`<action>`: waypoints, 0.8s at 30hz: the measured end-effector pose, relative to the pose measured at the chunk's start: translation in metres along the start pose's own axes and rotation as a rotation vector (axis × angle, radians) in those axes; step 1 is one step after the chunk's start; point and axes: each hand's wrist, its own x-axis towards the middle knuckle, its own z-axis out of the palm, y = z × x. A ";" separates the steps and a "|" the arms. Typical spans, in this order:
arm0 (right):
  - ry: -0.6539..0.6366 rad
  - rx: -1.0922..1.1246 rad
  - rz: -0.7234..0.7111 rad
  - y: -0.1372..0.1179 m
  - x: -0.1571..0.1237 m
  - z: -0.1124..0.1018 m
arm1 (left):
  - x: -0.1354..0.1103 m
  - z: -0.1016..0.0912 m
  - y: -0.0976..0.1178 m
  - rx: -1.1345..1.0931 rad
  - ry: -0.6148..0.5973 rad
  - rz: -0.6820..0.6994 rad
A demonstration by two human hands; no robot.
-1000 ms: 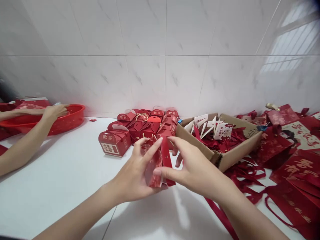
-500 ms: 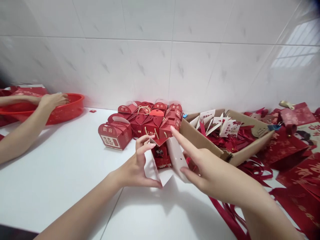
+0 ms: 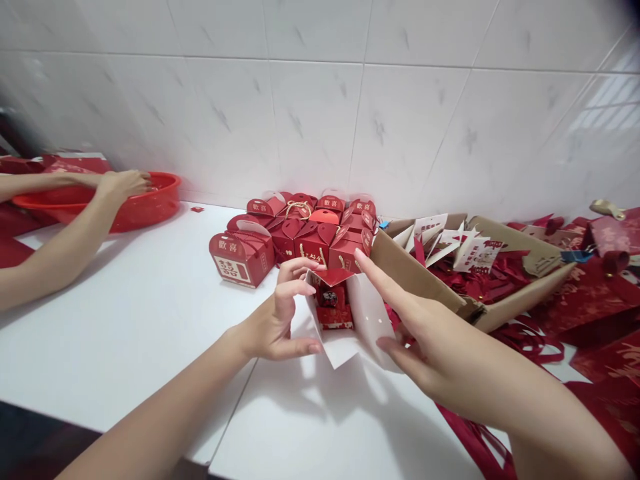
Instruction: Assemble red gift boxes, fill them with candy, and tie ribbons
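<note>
An unclosed red gift box (image 3: 336, 317) with white inner walls stands on the table in front of me, its top flaps spread. Inside lie small red printed packets (image 3: 334, 297). My left hand (image 3: 280, 317) curves round the box's left side, fingertips at the back edge and thumb near the front corner. On the other side, my right hand (image 3: 405, 320) holds the right flap (image 3: 369, 313), its index finger stretched along the top and its thumb low on the flap's edge. Its remaining fingers are partly hidden behind the flap.
Closed red gift boxes (image 3: 243, 257) stand grouped behind. A cardboard carton (image 3: 415, 270) of tags and red ribbons is at right, beside red gift bags (image 3: 590, 300) and loose ribbons (image 3: 475, 433). At left, another person's hands (image 3: 123, 185) reach into a red basin (image 3: 160, 207).
The right flap has swung further outward and the box stands wider. My left thumb has drawn back from the front corner. The view has shifted slightly.
</note>
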 end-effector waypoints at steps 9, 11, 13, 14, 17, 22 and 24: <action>-0.048 0.036 0.086 -0.007 -0.003 0.007 | -0.002 0.002 -0.001 -0.022 0.012 0.028; -0.088 0.055 0.130 -0.009 -0.004 0.009 | -0.003 0.002 -0.002 -0.031 0.010 0.028; -0.101 0.050 0.162 -0.010 -0.004 0.010 | -0.003 0.003 -0.002 -0.040 0.008 0.025; -0.092 0.038 0.169 -0.011 -0.004 0.010 | -0.003 0.004 -0.001 -0.044 0.006 0.022; -0.044 0.012 0.159 -0.012 -0.002 0.009 | -0.002 0.007 0.003 -0.072 0.024 -0.009; -0.018 0.046 0.153 -0.012 -0.001 0.007 | 0.001 0.013 0.014 -0.096 0.073 -0.051; -0.010 0.048 0.152 -0.012 -0.001 0.007 | 0.001 0.013 0.018 -0.083 0.063 -0.060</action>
